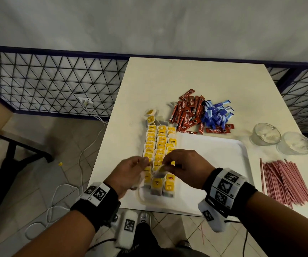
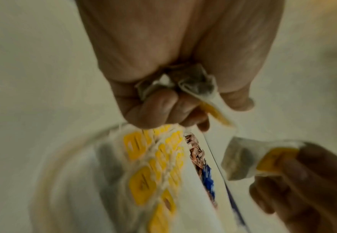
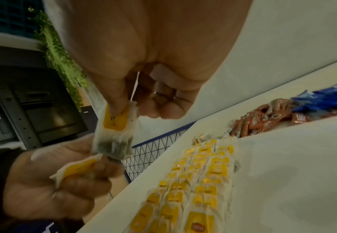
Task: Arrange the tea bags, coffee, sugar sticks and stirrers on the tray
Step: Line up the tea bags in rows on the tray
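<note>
Yellow-tagged tea bags (image 1: 158, 145) lie in three rows along the left side of the white tray (image 1: 214, 164). Above the near end of those rows, my left hand (image 1: 142, 164) grips a small bunch of tea bags (image 2: 193, 83) in its fist. My right hand (image 1: 168, 164) pinches one tea bag (image 3: 113, 130) by its yellow tag, and the bag hangs just beside the left hand. Red coffee sticks (image 1: 188, 112) and blue sugar sticks (image 1: 216, 114) are heaped on the table beyond the tray. Pink stirrers (image 1: 286, 182) lie to the tray's right.
Two clear glass bowls (image 1: 266, 134) stand at the right, behind the stirrers. Two loose tea bags (image 1: 151, 115) lie on the table past the tray's far left corner. A mesh fence (image 1: 47, 80) and white cables (image 1: 86, 145) on the floor are left of the table.
</note>
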### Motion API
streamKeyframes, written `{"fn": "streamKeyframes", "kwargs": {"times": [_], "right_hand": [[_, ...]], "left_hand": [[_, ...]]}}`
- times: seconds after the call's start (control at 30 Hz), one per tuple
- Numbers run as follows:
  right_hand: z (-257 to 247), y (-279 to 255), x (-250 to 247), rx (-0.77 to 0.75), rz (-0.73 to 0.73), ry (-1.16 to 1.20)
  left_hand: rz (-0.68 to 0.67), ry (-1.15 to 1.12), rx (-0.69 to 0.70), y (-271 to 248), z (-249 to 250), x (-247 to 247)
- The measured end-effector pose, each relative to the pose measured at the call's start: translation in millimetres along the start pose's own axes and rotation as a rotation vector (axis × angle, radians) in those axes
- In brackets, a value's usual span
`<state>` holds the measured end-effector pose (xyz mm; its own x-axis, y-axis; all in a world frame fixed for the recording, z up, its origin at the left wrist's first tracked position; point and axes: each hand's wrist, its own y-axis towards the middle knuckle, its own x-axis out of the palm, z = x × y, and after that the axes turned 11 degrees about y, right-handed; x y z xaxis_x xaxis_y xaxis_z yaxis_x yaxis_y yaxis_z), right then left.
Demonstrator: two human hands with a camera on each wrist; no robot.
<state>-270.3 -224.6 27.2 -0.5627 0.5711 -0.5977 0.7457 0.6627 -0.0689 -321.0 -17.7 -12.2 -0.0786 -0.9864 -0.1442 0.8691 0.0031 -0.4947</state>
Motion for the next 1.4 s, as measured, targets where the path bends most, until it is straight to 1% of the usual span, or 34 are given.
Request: {"fn": "streamKeyframes", "kwargs": {"times": [0.07,0.1,0.13,0.17,0.23,0.33,0.4,0.47,0.57,0.63,0.73,0.83,0.97,1.07,1.17,1.27,1.33,1.4], "right_hand": [[-4.2,4.3,-2.2,0.009,-0.042,-0.038],[-6.5,6.8,-2.5,0.012,-0.034,-0.023],[-8.9,9.0,-2.5,0.025,-0.013,0.004],[-11.0,11.3,-1.9,0.045,0.007,0.029],[-13.6,15.9,1.2,0.067,0.029,0.042],[-13.7,21.7,8.5,0.047,0.028,0.014],[-11.3,24.3,14.9,0.061,0.017,0.004],[-4.0,22.6,22.3,0.093,0.004,-0.010],[17.8,9.1,31.8,0.161,-0.020,-0.081],[33.4,-3.1,36.5,0.223,-0.079,-0.145],[45.6,-18.9,43.8,0.270,-0.168,-0.187],[50.0,-25.5,52.7,0.257,-0.192,-0.197],[53.6,-27.6,61.7,0.247,-0.193,-0.186],[55.7,-27.4,65.8,0.235,-0.187,-0.187],[57.8,-27.3,68.2,0.220,-0.160,-0.187],[55.8,-29.2,68.1,0.202,-0.127,-0.187],[56.6,-31.3,68.8,0.162,-0.092,-0.181],[58.4,-32.7,70.6,0.144,-0.076,-0.159]], "left_hand": [[0.004,0.309,0.230,0.5,6.4,-7.2],[-0.009,0.459,0.311,0.0,10.3,-7.0],[-0.007,0.576,0.364,0.3,12.9,-4.8],[0.005,0.647,0.403,-0.3,16.6,-2.1],[0.036,0.701,0.426,-1.1,16.4,-0.4],[0.038,0.653,0.391,-7.2,13.9,-4.2],[0.017,0.674,0.371,-9.6,7.7,-6.1],[0.025,0.745,0.289,-7.1,-4.8,-10.8],[0.052,0.865,0.091,-3.6,-29.4,-21.2],[0.036,0.886,0.027,-6.4,-40.0,-20.9],[-0.001,0.885,-0.010,-5.7,-47.9,-13.5],[0.011,0.942,-0.046,-1.9,-50.3,-6.8],[0.077,1.017,-0.066,0.0,-49.9,0.8],[0.155,0.998,-0.103,2.1,-50.2,4.0],[0.204,0.995,-0.088,0.8,-50.7,6.1],[0.217,0.998,-0.010,-2.9,-53.4,0.2],[0.161,1.062,0.087,-8.0,-54.9,-5.0],[0.029,1.219,0.147,-11.7,-55.6,-5.2]]}}
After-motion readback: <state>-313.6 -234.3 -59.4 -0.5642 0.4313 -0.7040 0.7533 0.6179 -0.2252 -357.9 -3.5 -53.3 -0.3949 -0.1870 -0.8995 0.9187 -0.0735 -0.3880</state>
